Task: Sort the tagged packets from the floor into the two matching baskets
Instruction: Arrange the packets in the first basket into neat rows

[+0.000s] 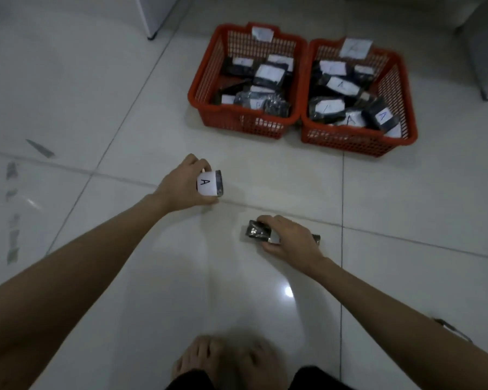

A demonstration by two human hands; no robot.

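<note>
My left hand (185, 184), at the middle of the frame, grips a dark packet (212, 183) lifted off the tiled floor (124, 80), fingers and thumb curled round it; its white tag (206, 183) faces me and reads "A". My right hand (289, 239), lower and to the right, is curled over a second dark packet (258, 231) that lies flat on the floor, fingers along its far edge and thumb at its near edge. The left end of that packet shows shiny wrapping and a short end sticks out past my wrist on the right; I cannot read its tag.

In the upper right of the frame two red mesh baskets stand side by side, touching. The left basket (209, 80) holds a heap of dark packets with white tags whose letters I cannot make out. The right basket (403, 88) holds packets with several tags reading "A". A paper label hangs on the far rim of each basket. My bare feet (223, 358) show blurred at the bottom centre.
</note>
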